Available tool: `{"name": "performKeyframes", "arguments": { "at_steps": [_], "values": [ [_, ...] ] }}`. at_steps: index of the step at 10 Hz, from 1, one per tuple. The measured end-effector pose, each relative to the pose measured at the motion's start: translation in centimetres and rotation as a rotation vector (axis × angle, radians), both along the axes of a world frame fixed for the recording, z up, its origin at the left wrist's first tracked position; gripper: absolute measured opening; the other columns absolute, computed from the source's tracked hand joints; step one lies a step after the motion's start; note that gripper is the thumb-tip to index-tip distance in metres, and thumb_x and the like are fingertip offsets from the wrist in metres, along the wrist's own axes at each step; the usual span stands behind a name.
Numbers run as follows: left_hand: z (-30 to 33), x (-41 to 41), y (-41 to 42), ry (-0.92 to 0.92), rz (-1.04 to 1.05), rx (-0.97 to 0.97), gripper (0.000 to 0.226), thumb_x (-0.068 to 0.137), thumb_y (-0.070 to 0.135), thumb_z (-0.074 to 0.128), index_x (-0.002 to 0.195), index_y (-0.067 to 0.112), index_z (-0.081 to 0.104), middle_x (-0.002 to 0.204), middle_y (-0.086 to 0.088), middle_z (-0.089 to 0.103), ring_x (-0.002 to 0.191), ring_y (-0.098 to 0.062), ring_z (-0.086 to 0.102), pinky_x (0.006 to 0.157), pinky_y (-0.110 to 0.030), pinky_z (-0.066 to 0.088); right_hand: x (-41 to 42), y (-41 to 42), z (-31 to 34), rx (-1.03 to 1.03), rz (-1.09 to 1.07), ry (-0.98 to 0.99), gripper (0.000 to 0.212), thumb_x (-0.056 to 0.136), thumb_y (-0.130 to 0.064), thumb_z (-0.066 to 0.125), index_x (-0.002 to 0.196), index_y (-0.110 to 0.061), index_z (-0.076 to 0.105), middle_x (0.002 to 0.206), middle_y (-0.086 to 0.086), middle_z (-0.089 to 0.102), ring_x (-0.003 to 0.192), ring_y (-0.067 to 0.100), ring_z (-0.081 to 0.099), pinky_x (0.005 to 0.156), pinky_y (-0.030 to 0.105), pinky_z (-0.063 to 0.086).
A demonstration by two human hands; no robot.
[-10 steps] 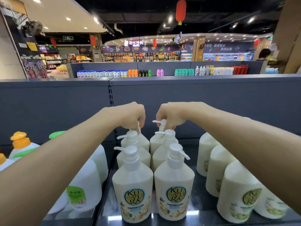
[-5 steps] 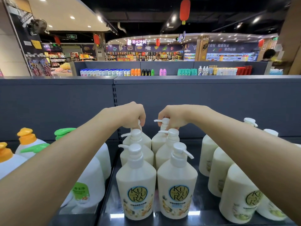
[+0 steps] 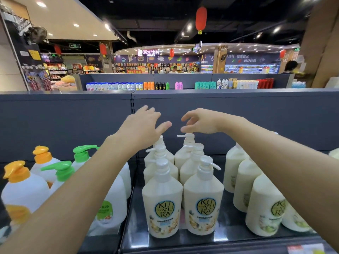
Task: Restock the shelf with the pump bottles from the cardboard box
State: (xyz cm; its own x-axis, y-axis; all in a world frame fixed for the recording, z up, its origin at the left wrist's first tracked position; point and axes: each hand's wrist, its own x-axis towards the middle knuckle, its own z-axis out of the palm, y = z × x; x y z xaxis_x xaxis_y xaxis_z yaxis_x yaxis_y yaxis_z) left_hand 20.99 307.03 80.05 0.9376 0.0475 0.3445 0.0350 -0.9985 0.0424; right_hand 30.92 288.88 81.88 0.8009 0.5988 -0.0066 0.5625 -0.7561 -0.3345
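Dark glossy shelf point(image 3: 227, 230): two rows of cream pump bottles point(image 3: 162, 202) centre, more cream bottles point(image 3: 264, 206) right. Left section: white bottles with orange caps point(image 3: 20, 191) and green caps point(image 3: 110, 195).

Two bare forearms, no sleeves in view. Left hand point(image 3: 141, 125) and right hand point(image 3: 200, 123): no rings, watch, gloves or markings visible.

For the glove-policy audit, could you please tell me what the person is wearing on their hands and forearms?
Nothing shows: the left hand and right hand are bare, with no gloves, rings, watch or bracelet in view. Both forearms are uncovered as far as the picture's edge, so no sleeve appears.
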Motion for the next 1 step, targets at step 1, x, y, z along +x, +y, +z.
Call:
{"name": "performKeyframes", "arguments": {
  "at_steps": [1],
  "values": [
    [0.49, -1.84, 0.41, -0.108, -0.032, -0.018, 0.068, 0.094, 0.059, 0.028, 0.148, 0.018, 0.029, 0.159, -0.002, 0.021, 0.147, -0.017, 0.01, 0.114, -0.044, 0.024, -2.98, 0.16, 0.63, 0.178, 0.019, -0.126, 0.056, 0.094, -0.054, 0.055, 0.143, -0.028, 0.046, 0.143, -0.001, 0.054, 0.129, 0.019, 0.053, 0.108, 0.037, 0.041]
  ]
}}
